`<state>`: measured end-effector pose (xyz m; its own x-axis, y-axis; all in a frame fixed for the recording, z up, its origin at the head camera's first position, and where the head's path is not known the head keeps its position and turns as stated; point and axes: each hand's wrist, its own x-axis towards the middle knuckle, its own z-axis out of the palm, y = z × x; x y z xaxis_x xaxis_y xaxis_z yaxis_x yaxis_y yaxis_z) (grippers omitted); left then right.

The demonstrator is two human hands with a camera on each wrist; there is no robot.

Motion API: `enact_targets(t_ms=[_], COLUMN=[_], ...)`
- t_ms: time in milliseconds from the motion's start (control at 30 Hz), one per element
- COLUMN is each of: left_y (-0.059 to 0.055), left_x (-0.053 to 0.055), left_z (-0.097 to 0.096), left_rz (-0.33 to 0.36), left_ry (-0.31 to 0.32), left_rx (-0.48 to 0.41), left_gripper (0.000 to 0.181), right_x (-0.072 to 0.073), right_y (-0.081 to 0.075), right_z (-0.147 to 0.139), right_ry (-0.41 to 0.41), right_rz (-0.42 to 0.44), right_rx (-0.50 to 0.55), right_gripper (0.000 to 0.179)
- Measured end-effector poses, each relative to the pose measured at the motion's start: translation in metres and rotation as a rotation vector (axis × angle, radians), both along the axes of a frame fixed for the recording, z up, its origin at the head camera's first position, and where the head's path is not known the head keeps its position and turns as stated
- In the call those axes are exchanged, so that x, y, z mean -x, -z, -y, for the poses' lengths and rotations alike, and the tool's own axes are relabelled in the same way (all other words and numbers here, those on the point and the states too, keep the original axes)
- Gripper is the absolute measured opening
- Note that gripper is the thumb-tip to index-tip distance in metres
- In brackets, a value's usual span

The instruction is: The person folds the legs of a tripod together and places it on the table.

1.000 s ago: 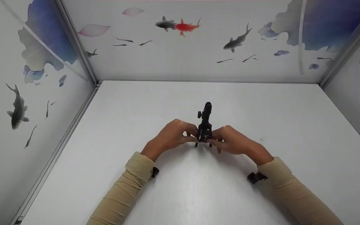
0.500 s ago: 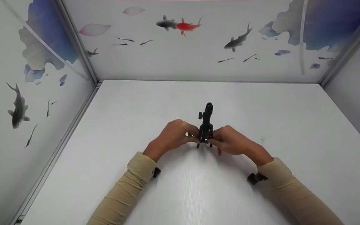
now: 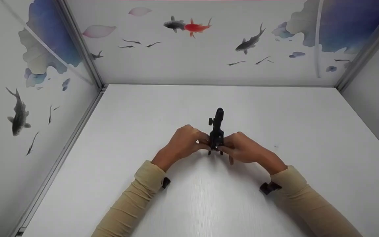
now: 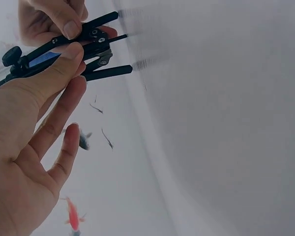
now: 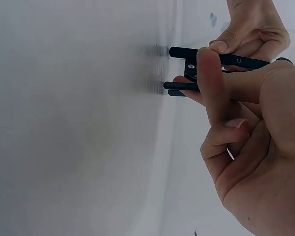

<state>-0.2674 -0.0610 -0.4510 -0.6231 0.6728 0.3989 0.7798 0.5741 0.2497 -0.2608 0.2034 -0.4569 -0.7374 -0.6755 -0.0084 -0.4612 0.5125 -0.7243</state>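
"Head view: where's the black mini tripod [image 3: 216,134], and how is it held?"

"Between the two hands, roughly upright. The left hand [image 3: 186,141] pinches the side nearest it, the right hand [image 3: 244,148] the opposite side."

"Why grip so low?"

"Probably for control over the legs [image 4: 110,73] near their joints [image 4: 102,41], with support from both sides. That leaves the knob [image 3: 210,121] free, just beyond the left hand."

"Do the legs touch the desk [image 3: 192,204]?"

"They're at it or just above; I can't tell which."
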Motion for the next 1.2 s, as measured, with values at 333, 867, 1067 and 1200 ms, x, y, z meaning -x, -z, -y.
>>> enact_targets(t_ms=[333,867,1067,1200], left_y=[-0.005,-0.004,-0.004,-0.004], left_x=[-0.001,0.001,-0.001,-0.001], left_z=[0.001,0.0,0.0,0.0], left_rz=[0.167,0.413,0.434,0.449], left_ry=[0.027,0.079,0.068,0.071], left_rx=[-0.036,-0.045,-0.04,-0.041], left_gripper=[0.02,0.027,0.031,0.031], right_x=[0.003,0.003,0.002,0.002], right_y=[-0.006,-0.01,-0.007,-0.006], right_z=[-0.006,-0.012,-0.011,-0.01], right_ry=[-0.053,-0.024,-0.021,-0.015], right_rz=[-0.045,-0.272,-0.358,-0.369], right_rx=[-0.059,-0.101,-0.113,-0.121], right_gripper=[0.023,0.011,0.011,0.011])
